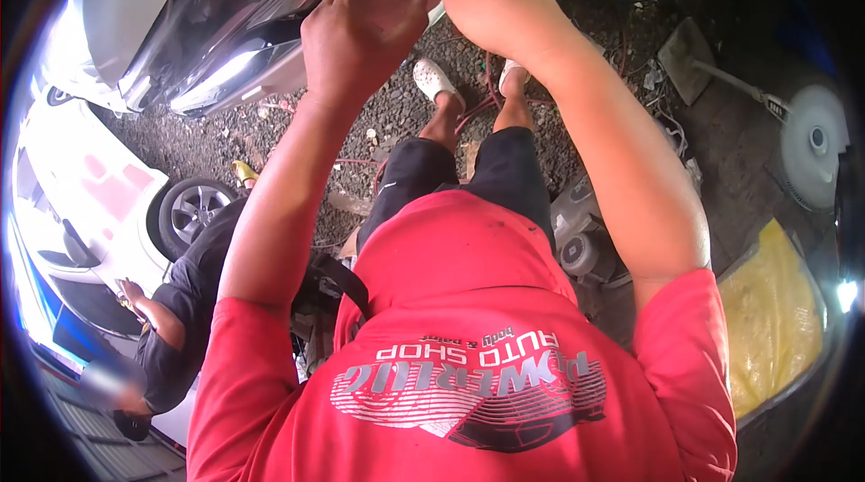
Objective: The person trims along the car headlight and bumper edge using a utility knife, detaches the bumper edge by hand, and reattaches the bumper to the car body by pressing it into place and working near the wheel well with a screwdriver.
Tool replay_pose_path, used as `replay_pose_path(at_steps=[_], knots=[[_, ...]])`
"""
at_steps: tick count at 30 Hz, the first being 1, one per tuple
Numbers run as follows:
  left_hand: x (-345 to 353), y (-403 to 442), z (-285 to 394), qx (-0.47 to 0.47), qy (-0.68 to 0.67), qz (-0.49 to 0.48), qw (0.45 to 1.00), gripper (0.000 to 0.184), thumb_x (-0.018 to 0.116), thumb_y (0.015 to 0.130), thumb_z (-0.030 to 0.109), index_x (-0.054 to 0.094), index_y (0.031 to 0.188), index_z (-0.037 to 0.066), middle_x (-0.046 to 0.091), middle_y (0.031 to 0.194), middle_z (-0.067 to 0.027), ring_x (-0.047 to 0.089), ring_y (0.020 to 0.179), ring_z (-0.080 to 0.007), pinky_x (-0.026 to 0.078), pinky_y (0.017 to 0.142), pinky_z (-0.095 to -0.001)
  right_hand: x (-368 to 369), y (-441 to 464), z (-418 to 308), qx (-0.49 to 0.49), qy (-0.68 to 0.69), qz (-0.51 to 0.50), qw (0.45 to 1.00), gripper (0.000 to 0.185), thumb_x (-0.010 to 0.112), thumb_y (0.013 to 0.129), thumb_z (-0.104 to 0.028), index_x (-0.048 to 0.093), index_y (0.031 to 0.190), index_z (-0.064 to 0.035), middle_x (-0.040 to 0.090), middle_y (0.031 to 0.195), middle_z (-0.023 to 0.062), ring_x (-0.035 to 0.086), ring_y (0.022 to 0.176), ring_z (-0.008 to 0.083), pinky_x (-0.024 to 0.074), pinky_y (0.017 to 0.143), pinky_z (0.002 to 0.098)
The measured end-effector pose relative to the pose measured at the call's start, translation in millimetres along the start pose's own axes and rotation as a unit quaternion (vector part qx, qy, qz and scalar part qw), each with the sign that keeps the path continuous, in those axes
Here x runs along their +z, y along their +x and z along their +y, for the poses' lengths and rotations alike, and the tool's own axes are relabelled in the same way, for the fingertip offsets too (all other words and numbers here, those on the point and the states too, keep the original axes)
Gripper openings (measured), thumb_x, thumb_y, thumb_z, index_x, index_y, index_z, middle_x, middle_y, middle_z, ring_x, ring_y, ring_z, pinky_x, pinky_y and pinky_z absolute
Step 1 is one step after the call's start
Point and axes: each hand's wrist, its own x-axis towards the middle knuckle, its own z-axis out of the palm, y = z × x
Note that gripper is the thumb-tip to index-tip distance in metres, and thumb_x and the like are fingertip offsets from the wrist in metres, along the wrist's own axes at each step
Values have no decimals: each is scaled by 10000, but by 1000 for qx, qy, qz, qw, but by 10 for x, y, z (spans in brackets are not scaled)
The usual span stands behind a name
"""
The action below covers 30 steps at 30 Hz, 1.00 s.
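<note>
My left hand [365, 36] is raised at the top of the view, fingers bent beside the edge of a dark, glossy car [270, 0]. Close to its right, my right hand [496, 0] has its thumb and fingers pinched together. Between the two hands shows a thin pale edge [437, 12]; what it belongs to is cut off and mostly covered by the fingers. Both hands appear closed, but what lies within them I cannot make out.
A white car [99, 185] with pinkish patches stands at left, a person in dark clothing [194, 302] beside it. Red hoses [491, 90] cross the gravel near my feet. At right are a fan [815, 140] and a yellow sheet-like item [775, 320].
</note>
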Motion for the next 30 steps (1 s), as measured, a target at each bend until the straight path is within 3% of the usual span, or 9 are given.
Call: replay_pose_path(at_steps=[1,7,9,13,16,17,25,28,30], knots=[[-6,5,20,-2,-1,0,1000,693,877,818,432,695,1333,6,788,1133,-196,784,1031,-357,615,892,-446,-103,-15,-108,91,61,-30,994,252,610,991,-143,737,1103,43,747,1036,312,739,1021,464,578,883,498],[-60,58,97,-12,28,-11,999,709,862,817,442,694,1353,8,796,1095,-195,786,998,-367,619,873,-450,-182,0,-365,94,40,-50,994,240,578,999,-135,713,1055,55,729,1014,335,718,1019,497,573,883,525],[-150,85,118,1,-100,-50,994,387,802,876,252,781,1217,71,821,1030,-133,797,937,-320,622,837,-404,-94,66,-344,108,6,-48,993,239,576,1000,-134,711,1053,55,730,1019,334,718,1016,494,572,885,522],[-215,87,169,-43,-136,-25,989,215,778,893,229,766,1009,48,794,943,-147,773,884,-363,612,789,-457,-172,103,-566,133,-8,-59,989,232,575,1003,-134,702,1041,57,731,1017,325,720,1005,485,569,883,517],[-185,80,136,-48,-137,-22,989,212,773,894,240,748,998,58,785,926,-155,762,878,-386,605,778,-479,-95,134,-588,105,-52,-39,992,213,580,1003,-125,692,1025,55,724,972,316,719,962,484,566,855,518],[-201,54,103,17,-109,-18,994,269,762,901,255,712,1063,46,777,926,-180,758,880,-399,600,775,-502,-102,113,-633,119,-34,-38,992,202,580,1001,-117,690,1025,50,722,966,313,716,949,485,563,845,518],[-141,48,75,-62,-156,-44,985,478,789,882,304,671,1227,-4,779,956,-208,758,896,-416,599,784,-512,-18,132,-568,94,-76,-13,993,186,589,999,-107,682,1038,50,722,953,301,712,905,481,556,809,518],[-164,52,60,-54,-144,-44,987,574,806,870,325,661,1305,-20,785,988,-209,763,914,-409,601,801,-508,-48,197,-642,142,-55,-20,988,198,589,1001,-109,681,1056,58,720,949,308,716,914,484,557,813,519],[-203,74,94,-67,-74,-81,992,641,821,858,346,649,1349,-29,790,1007,-205,767,929,-401,604,809,-497,-164,211,-757,229,80,-89,966,211,582,1006,-112,680,1093,52,726,983,315,720,955,486,560,840,517]])
